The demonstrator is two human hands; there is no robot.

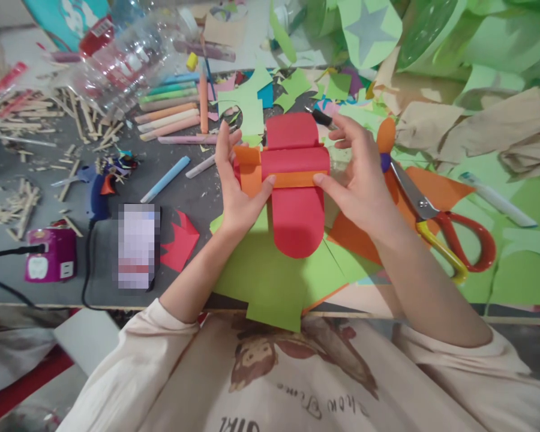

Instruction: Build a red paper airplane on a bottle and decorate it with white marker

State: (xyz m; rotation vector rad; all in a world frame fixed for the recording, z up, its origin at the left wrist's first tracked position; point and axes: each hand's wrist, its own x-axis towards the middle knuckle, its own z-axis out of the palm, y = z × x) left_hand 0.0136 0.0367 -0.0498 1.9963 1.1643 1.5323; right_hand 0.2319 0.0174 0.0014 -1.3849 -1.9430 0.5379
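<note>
A red paper plane (297,225) with rounded wings is held up above the table in front of me. An orange paper strip (296,179) lies along the side of its body. My left hand (239,180) grips the left end, its thumb pressed on the strip near the orange tail piece (251,183). At the other end, my right hand (353,168) has its thumb on the strip; its other fingers are partly hidden or raised behind. Scissors (436,213) with red and yellow handles lie right of my right hand, close to an orange paper propeller (386,137).
Green paper sheets (261,264) cover the table's front and right. At left lie a phone (137,246), a blue glue gun (98,192) with its cord, a purple power adapter (51,255) and small sticks (9,210). Markers (173,111) and plastic bottles (139,66) lie farther back.
</note>
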